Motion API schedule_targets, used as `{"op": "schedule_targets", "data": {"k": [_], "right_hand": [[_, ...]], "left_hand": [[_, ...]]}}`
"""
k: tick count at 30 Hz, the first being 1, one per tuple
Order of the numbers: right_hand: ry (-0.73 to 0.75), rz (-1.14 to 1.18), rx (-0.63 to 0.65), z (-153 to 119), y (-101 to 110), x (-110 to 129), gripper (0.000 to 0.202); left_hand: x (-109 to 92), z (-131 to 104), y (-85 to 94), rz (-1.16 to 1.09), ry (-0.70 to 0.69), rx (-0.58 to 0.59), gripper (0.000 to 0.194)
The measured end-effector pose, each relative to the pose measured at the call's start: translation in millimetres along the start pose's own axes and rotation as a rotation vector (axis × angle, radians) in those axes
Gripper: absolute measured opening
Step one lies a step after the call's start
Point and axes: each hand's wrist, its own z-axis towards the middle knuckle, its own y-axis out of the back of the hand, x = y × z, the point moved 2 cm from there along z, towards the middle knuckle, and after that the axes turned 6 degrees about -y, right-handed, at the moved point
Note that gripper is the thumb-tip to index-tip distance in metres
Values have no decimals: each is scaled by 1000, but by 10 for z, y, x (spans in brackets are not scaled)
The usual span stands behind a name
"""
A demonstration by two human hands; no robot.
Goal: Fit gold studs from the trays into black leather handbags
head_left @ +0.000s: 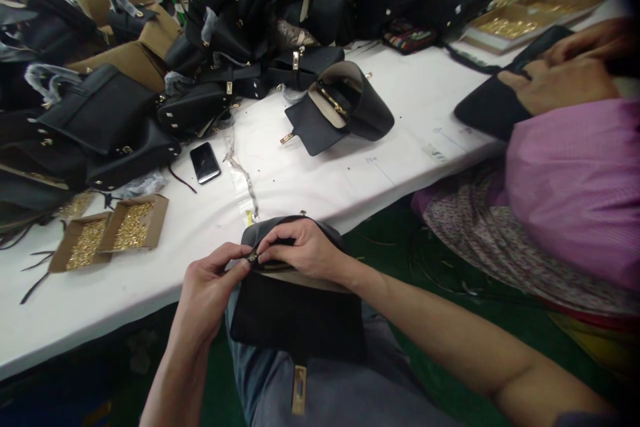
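A black handbag [300,320] lies across my lap against the table edge, its flap hanging toward me with a gold clasp plate [299,389] at the end. My left hand [213,280] pinches the left edge of the bag's opening between thumb and finger. Close beside it, my right hand [300,250] reaches over the opening with fingertips pinched at the same spot. Between the fingertips shows a small metal piece [251,257], too small to name. Part of the bag's inside is hidden under my right hand.
Two cardboard boxes of small gold fittings [133,225] stand left, near a phone [205,163]. Another open black bag [345,110] lies mid-table. Many black bags [105,113] are piled behind. At right, a co-worker's hands [565,80] hold a black piece, near a fittings tray [510,30].
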Motion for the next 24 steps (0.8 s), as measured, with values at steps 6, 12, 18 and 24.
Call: {"op": "schedule_targets", "data": {"k": [6, 12, 18, 24], "right_hand": [[-42, -4, -24, -13, 0, 16, 7], [-89, -12, -47, 19, -22, 18, 8], [-191, 72, -6, 108, -14, 13, 20], [-293, 114, 32, 158, 39, 19, 28]], "left_hand": [[-59, 10, 10, 60, -123, 64, 15], [-32, -18, 12, 26, -157, 72, 14], [-52, -73, -40, 64, -213, -22, 17], [-155, -125, -100, 143, -286, -104, 19]]}}
